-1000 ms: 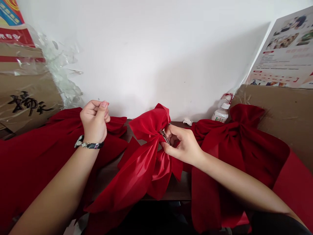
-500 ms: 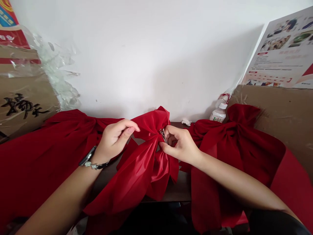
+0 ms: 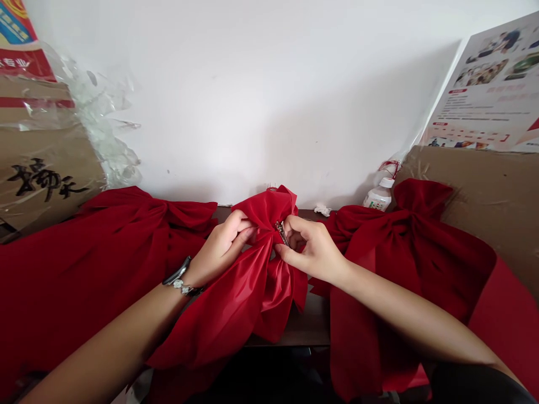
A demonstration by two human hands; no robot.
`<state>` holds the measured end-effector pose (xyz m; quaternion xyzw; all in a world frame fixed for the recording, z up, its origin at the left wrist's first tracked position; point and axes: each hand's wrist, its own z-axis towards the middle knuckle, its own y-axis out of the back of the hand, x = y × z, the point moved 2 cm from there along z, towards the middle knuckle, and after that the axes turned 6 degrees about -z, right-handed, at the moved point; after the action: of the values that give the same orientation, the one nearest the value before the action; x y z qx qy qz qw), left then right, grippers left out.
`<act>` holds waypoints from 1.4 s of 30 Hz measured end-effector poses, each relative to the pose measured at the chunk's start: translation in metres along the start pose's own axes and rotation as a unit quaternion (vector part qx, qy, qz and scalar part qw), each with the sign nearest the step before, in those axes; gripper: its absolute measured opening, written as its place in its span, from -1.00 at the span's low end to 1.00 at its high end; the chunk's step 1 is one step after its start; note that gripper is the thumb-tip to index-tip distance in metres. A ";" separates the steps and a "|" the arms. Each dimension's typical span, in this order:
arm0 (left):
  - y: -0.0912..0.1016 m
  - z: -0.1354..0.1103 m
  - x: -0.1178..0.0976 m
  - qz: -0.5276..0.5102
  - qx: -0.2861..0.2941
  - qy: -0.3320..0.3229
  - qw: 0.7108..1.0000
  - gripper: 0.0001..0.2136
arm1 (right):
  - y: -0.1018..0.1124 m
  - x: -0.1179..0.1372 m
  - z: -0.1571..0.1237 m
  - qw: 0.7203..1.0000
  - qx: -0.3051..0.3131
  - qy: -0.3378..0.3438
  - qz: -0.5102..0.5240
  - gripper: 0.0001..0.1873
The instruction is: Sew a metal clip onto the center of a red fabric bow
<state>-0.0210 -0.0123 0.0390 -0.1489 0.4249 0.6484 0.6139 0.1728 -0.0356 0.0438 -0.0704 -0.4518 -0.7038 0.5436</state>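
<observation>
A large red fabric bow [image 3: 236, 303] lies in front of me, gathered to a knot at its middle, its tails spreading toward me. My left hand [image 3: 229, 238] is closed on the bow's left loop, thumb against the bent fingers. At the right side of the knot, my right hand [image 3: 309, 244] has its thumb and fingers curled round a small shiny metal clip [image 3: 281, 231]. The clip lies against the red cloth; its far parts are hidden by the fingers and the folds.
More red bows lie to the left [image 3: 105, 241] and to the right [image 3: 421, 241] on the dark tabletop [image 3: 314, 325]. A white-capped bottle [image 3: 378, 195] and crumpled white tissue [image 3: 322, 210] stand by the wall. Cardboard boxes [image 3: 37, 163] flank both sides.
My left hand has moved right from open air beside the bow and closed on its left loop. The right hand keeps its place with the metal clip.
</observation>
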 end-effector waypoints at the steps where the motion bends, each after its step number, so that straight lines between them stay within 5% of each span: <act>1: -0.002 0.000 0.002 -0.006 0.001 0.009 1.000 -0.89 | 0.000 0.000 0.000 1.000 0.001 -0.001 -0.001 -0.79; 15: 0.004 0.001 0.007 -0.019 -0.108 -0.044 0.993 -0.89 | -0.001 0.001 0.000 1.000 0.022 -0.008 0.019 -0.78; 28: 0.001 -0.001 -0.003 0.094 -0.119 -0.151 0.977 -0.87 | -0.003 -0.002 -0.001 0.998 0.047 -0.015 0.031 -0.78; 42: 0.000 -0.005 0.000 0.143 -0.109 -0.155 0.971 -0.84 | -0.007 0.000 -0.003 0.998 0.056 -0.020 0.032 -0.78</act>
<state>-0.0222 -0.0155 0.0357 -0.0506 0.2684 0.7871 0.5531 0.1682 -0.0373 0.0386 -0.0686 -0.4988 -0.6578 0.5601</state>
